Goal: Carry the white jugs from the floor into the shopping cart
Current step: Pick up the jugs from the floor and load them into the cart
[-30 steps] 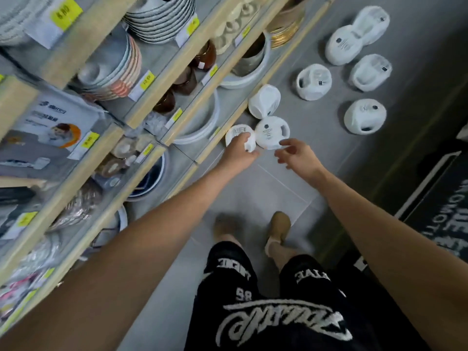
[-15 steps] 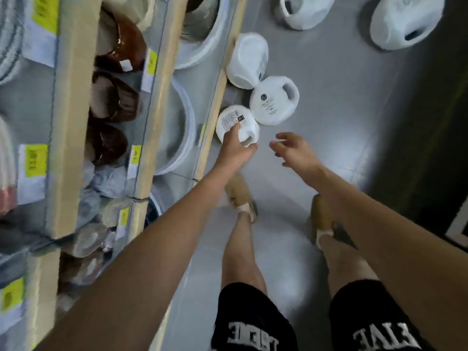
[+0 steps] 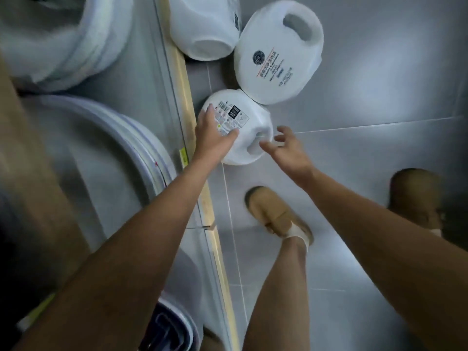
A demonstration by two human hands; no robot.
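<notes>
Three white jugs lie on the grey tiled floor beside the shelf's base. The nearest jug (image 3: 249,134) shows a printed label. My left hand (image 3: 214,134) rests on it with fingers spread over the label. My right hand (image 3: 285,148) hovers at its handle end, fingers loosely spread and holding nothing. A second jug (image 3: 276,64) with an open handle loop lies just beyond, touching the first. The third jug (image 3: 202,24) lies against the shelf edge at the top. No shopping cart is in view.
A wooden shelf edge (image 3: 188,117) runs down the frame left of the jugs, with large white bowls (image 3: 83,148) stacked behind it. My feet in tan shoes (image 3: 274,211) stand on the floor tiles (image 3: 379,97) to the right.
I have bent much closer to the floor. My left hand has spread flat over the nearest jug's label, and my right hand has reached up to that jug's handle end.
</notes>
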